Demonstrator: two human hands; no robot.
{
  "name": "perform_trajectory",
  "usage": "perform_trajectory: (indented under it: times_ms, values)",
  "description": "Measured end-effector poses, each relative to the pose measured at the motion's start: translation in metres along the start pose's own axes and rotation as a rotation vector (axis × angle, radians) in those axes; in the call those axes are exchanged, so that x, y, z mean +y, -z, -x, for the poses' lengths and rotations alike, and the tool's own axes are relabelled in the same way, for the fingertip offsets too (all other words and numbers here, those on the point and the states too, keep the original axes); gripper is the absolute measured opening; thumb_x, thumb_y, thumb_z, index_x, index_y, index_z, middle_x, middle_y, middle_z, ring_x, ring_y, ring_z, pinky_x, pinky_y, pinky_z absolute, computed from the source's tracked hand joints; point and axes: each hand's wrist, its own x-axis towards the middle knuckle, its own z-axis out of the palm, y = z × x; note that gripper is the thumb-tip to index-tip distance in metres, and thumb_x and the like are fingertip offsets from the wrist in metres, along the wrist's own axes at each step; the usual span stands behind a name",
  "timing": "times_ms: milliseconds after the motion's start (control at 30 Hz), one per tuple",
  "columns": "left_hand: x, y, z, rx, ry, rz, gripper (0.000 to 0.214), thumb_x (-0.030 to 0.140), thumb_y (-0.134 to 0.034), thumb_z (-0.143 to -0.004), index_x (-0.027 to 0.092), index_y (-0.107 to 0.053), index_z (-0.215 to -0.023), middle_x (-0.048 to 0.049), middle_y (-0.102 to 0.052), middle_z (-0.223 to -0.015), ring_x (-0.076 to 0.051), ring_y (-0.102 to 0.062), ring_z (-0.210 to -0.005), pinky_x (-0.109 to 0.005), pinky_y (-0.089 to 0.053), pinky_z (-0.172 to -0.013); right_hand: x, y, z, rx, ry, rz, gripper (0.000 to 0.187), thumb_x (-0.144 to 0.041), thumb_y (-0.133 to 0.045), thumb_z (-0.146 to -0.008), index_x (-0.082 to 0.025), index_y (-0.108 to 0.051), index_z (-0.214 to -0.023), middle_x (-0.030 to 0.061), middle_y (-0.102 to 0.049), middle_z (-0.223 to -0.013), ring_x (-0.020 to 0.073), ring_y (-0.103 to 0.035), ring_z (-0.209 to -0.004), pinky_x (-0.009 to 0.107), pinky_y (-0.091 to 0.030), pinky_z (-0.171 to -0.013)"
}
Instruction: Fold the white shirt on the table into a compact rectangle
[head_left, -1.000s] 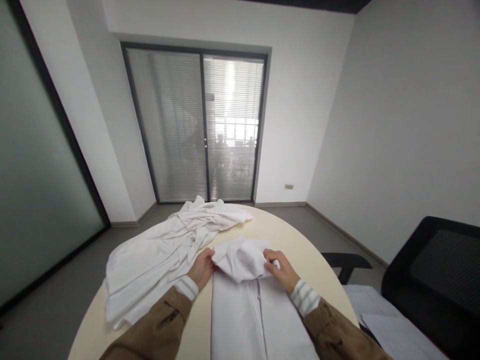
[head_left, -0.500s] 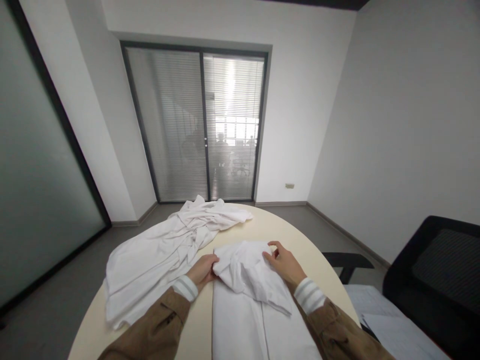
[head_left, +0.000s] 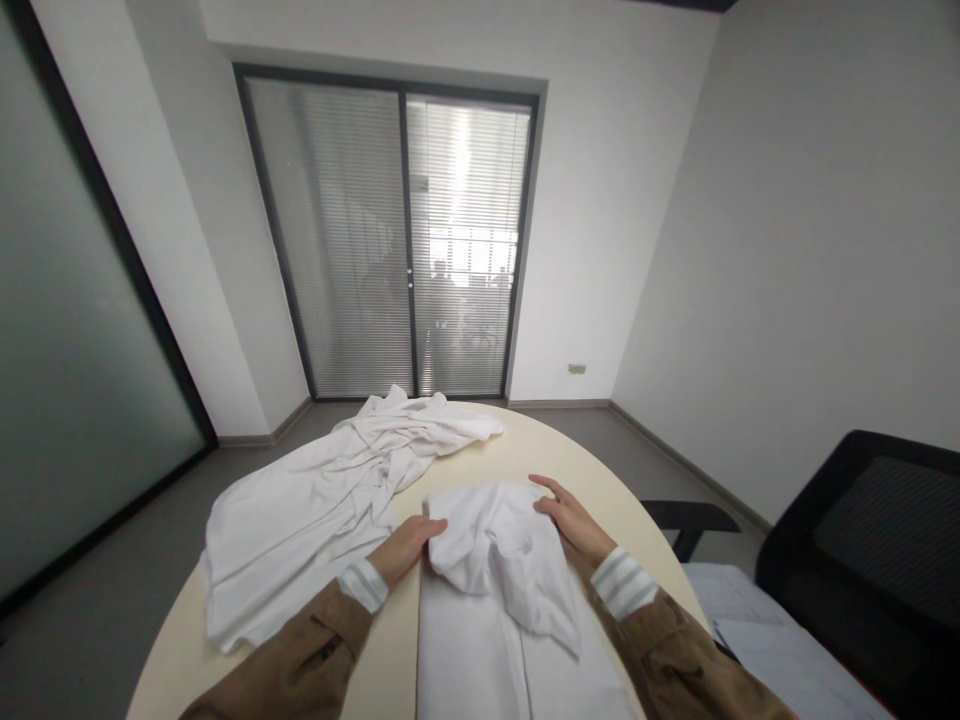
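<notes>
A long white garment (head_left: 469,650) lies folded lengthwise on the round table, its far part bunched and turned over toward me in loose creases. My left hand (head_left: 409,548) is closed on the left edge of this turned part, thumb on top of the cloth. At the far right corner, my right hand (head_left: 576,525) holds the cloth's edge, with one finger stretched out beyond it. Its other fingers are partly hidden. Left of both hands, a second white garment (head_left: 300,540) is spread out in a crumpled heap.
The cream round table (head_left: 540,440) carries both garments. To the right stands a black mesh chair (head_left: 870,540) with an armrest (head_left: 690,516); papers (head_left: 772,620) lie on its seat. Glass panels with blinds (head_left: 337,250) are set in the far wall.
The turned-over part of the garment has shifted, and its creases hang lower toward me. My left thumb has moved onto the cloth; a right finger has straightened. The view has tilted slightly.
</notes>
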Motion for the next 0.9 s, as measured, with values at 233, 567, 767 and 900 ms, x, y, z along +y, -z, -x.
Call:
perform_trajectory:
  times_ms: [233,567,767,900]
  values:
    - [0.008,0.005,-0.006,0.135,-0.194,-0.172,0.019,0.027,-0.078,-0.069,0.018,-0.071,-0.084,-0.0054,-0.074,-0.088,-0.028,-0.063,-0.097,-0.031,-0.046,-0.087,0.011,-0.01,-0.01,0.023,0.123,-0.069,0.062,-0.044,-0.07,-0.074,-0.021,-0.05,-0.128,0.0002,-0.062,-0.088,0.0175,-0.061,-0.081,0.03,-0.049,-0.069]
    - [0.0,0.01,-0.009,0.301,-0.067,0.153,0.018,0.027,-0.072,-0.064,0.018,-0.057,-0.063,0.0012,-0.061,-0.06,-0.019,-0.061,-0.068,-0.028,-0.048,-0.067,0.01,-0.011,-0.002,-0.036,0.012,-0.125,0.062,-0.036,-0.071,-0.069,-0.021,-0.051,-0.127,-0.0024,-0.064,-0.078,0.0159,-0.06,-0.067,0.028,-0.046,-0.062]
    - [0.011,0.008,-0.003,0.234,0.072,0.397,0.009,0.023,-0.061,-0.068,0.017,-0.063,-0.074,-0.0076,-0.072,-0.076,-0.026,-0.069,-0.088,-0.034,-0.055,-0.076,-0.002,-0.009,0.007,-0.168,-0.115,-0.233,0.046,-0.025,-0.062,-0.063,-0.02,-0.062,-0.109,0.0029,-0.071,-0.094,0.0192,-0.066,-0.078,0.03,-0.05,-0.07]
    - [0.011,0.007,-0.002,0.165,0.151,0.374,0.022,0.036,-0.067,-0.076,0.015,-0.068,-0.081,-0.0125,-0.074,-0.084,-0.028,-0.07,-0.091,-0.034,-0.054,-0.076,-0.002,-0.01,0.009,-0.183,-0.109,-0.201,0.059,-0.031,-0.071,-0.068,-0.023,-0.055,-0.124,0.0044,-0.071,-0.105,0.022,-0.068,-0.09,0.036,-0.053,-0.082]
